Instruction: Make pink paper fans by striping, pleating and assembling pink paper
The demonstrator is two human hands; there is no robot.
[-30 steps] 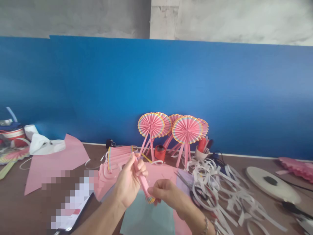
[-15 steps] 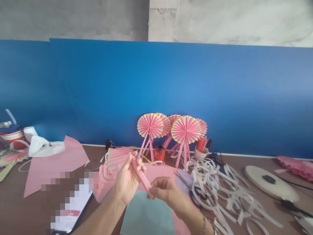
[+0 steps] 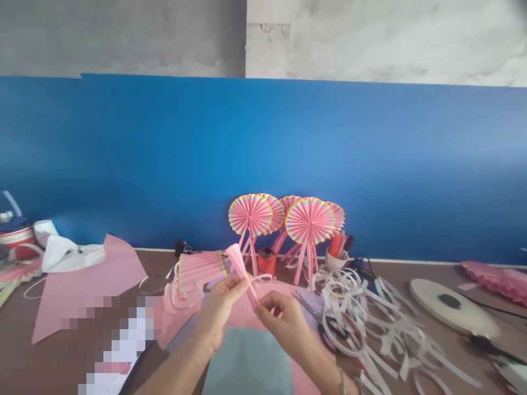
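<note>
A folded stack of pleated pink paper (image 3: 236, 258) is held up slantwise between both hands, its upper end slightly spread. My left hand (image 3: 224, 302) pinches it around the middle. At its lower end, the thumb and fingers of my right hand (image 3: 282, 318) are closed on it, hiding that tip. Below the hands lies a grey-green sheet or pad (image 3: 249, 362) on top of pink paper (image 3: 280, 288). Another pleated pink piece with a rainbow edge (image 3: 201, 269) rests behind my left hand. Round pink paper fans (image 3: 251, 215) stand at the back against the blue panel.
To the right are scissors (image 3: 335, 329) and a tangle of white strips (image 3: 382, 323), with an off-white oval device (image 3: 455, 307) beyond. A red container (image 3: 267, 263) and a white cup of tools (image 3: 336, 260) stand behind. Large pink paper (image 3: 88, 291) lies left, near a pixelated phone-like object (image 3: 117, 351).
The folded paper's upper end now projects beyond my left hand and has fanned slightly. My left hand has slid down to its middle, closer to my right. The view has tilted up slightly.
</note>
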